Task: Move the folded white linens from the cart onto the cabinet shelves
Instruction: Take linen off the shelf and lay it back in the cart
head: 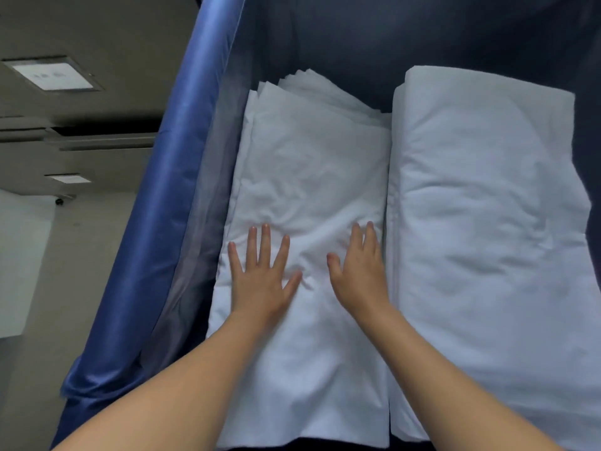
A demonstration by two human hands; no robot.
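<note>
Two stacks of folded white linens lie side by side inside a blue fabric cart point(153, 242). The left stack point(312, 164) has several thin folded layers showing at its far end. The right stack point(487, 203) is wider and thicker. My left hand point(260, 275) lies flat on top of the left stack with its fingers spread and straight. My right hand point(361, 265) rests flat on the same stack near its right edge, fingers straight, beside the gap between the two stacks. Neither hand holds anything.
The cart's shiny blue rim runs diagonally along the left side. Its dark blue liner point(374, 37) rises behind the linens. Beyond the rim at left are a grey floor, grey cabinet fronts point(81, 157) and a white panel point(22, 262).
</note>
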